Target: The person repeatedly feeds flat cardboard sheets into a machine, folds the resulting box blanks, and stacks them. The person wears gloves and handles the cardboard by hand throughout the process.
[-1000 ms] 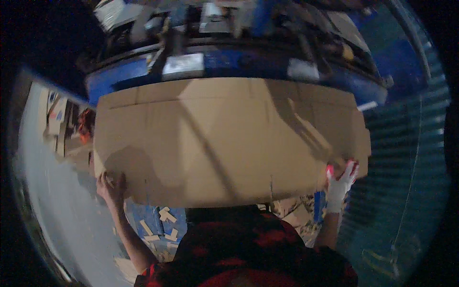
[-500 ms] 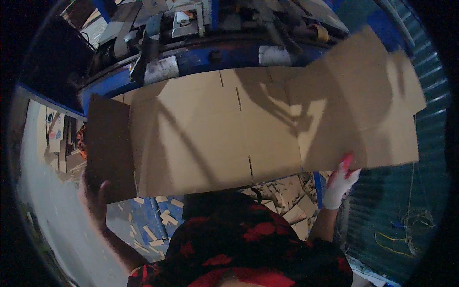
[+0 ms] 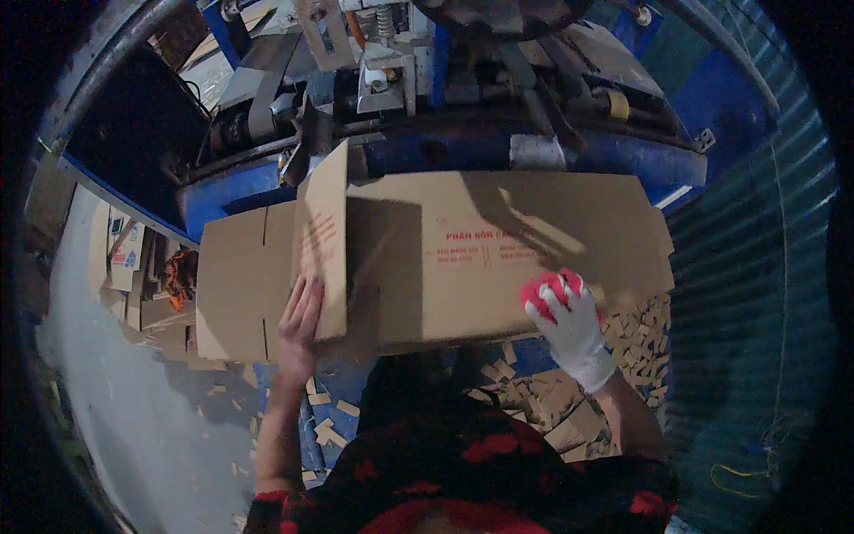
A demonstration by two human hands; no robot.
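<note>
A large brown cardboard box blank [image 3: 498, 214] lies across in front of me. Its right part is now folded over, so the face with red print is up. At its left a narrow panel [image 3: 326, 222] stands up at a steep tilt. My bare left hand [image 3: 302, 313] rests on the lower part of that panel, fingers stretched along its face; the thumb is hidden. My right hand [image 3: 566, 319], in a white glove with red fingers, is over the near edge of the folded part. Its fingers are curled, with nothing visible in them.
Beyond the cardboard stands a blue machine [image 3: 614, 160] with metal arms and rollers. Cardboard scraps [image 3: 569, 418] litter the floor below. More cardboard pieces [image 3: 133, 276] are stacked at the left, and a green corrugated wall [image 3: 738, 356] rises on the right.
The right side of the blank has been folded over to the left, showing its printed face. A left panel now stands up. Both hands have moved inward.
</note>
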